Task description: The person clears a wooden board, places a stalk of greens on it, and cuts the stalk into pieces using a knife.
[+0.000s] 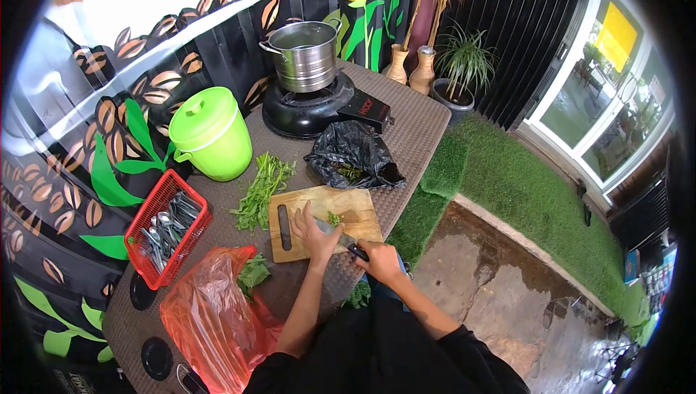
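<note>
My right hand point(382, 260) is wrapped round the black handle of a knife point(357, 251), whose blade points up and left across a wooden cutting board point(360, 205). Over the board, my left hand point(317, 236) has its fingers stretched out and apart, with the thumb right by the blade and part of the blade hidden behind it. A small heap of chopped green herbs point(333, 218) lies on the board just beyond the blade. To the left of the board is a loose bunch of leafy herbs point(262, 192) on the brown woven table point(279, 280).
A black plastic bag point(348, 151) with greens inside sits behind the board. Farther back, a steel pot point(305, 60) stands on a black stove point(301, 108). At left are a lidded green bucket point(217, 140), a red cutlery basket point(170, 231) and a red plastic bag point(214, 307).
</note>
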